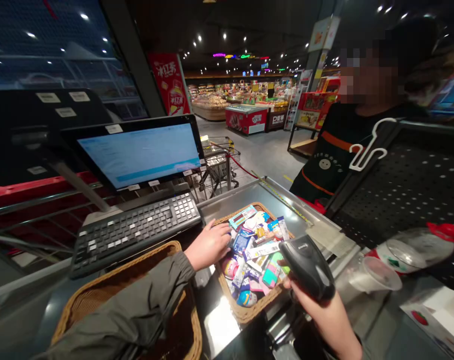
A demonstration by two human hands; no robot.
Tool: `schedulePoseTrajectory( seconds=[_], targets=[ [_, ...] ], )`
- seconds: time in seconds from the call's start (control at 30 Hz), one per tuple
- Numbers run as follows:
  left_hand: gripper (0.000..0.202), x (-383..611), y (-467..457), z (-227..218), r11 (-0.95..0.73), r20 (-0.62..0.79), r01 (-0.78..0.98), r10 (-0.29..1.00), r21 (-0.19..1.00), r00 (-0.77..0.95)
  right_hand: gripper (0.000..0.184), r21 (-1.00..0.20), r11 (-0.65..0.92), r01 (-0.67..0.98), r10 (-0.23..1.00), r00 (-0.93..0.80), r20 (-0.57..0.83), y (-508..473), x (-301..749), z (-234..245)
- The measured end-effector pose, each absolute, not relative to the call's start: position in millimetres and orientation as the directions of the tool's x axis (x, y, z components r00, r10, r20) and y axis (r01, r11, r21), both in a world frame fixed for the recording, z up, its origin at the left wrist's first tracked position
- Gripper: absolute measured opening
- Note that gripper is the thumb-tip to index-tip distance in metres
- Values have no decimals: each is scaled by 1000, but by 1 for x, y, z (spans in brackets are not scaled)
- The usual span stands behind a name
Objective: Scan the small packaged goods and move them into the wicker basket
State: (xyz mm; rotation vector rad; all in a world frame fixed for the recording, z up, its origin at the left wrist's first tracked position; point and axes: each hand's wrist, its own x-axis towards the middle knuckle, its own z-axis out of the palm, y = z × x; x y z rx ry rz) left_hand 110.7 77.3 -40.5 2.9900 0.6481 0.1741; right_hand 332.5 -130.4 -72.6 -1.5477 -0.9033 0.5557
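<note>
Olive-grey jacket sleeve (117, 315) across the bottom left, ending in the left hand (207, 245): palm down, fingers (222, 231) spread, resting at the near edge of a heap of small packets (255, 255), with no pinch on anything. Heap lying inside a shallow wicker basket (245, 315), lower centre, on a steel counter (230, 202). At lower right, the right hand (305, 305) closed around a black handheld barcode scanner (307, 265), most of its fingers hidden behind the body, head tipped down just above the basket's right side. A sound hold, by the look of it: scanner close to the packets, left hand flat and clear of its line.

Under the left forearm, a second wicker basket (151, 255). Left of the packets, a black keyboard (136, 235) below a pale blue monitor (136, 155). Right of the scanner, a clear plastic cup (377, 275) on its side. Upper right, beyond the counter, a person in a black top with orange bands (324, 170) beside a black pegboard panel (399, 200). Centre distance, a shopping cart (215, 165) and a red freezer (245, 120).
</note>
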Motion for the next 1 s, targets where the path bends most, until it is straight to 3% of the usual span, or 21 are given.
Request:
schedulePoseTrajectory(
  seconds=[0.1, 0.2, 0.47, 0.6, 0.77, 1.0],
  targets=[
    [21, 128, 97, -56, -817, 164, 568, 577, 102, 800, 31, -966, -30, 256, 859, 502, 106, -120, 341, -59],
    [24, 145, 112, -68, -751, 212, 655, 656, 84, 725, 28, -969, -3, 247, 879, 463, 115, -110, 345, -51],
    [33, 181, 137, -89, -667, 159, 745, 733, -30, 662, 36, -926, 3, 379, 873, 450, 187, -95, 349, -67],
    [32, 183, 142, -91, -651, 153, 757, 744, -49, 650, 48, -891, 72, 448, 874, 403, 273, -86, 352, -67],
    [33, 183, 148, -93, -653, 146, 756, 744, -43, 652, 63, -804, 151, 575, 864, 318, 390, -77, 350, -69],
    [42, 191, 156, -104, -575, 57, 818, 817, 11, 574, 67, -736, 187, 651, 873, 234, 428, -74, 345, -66]
  ],
)
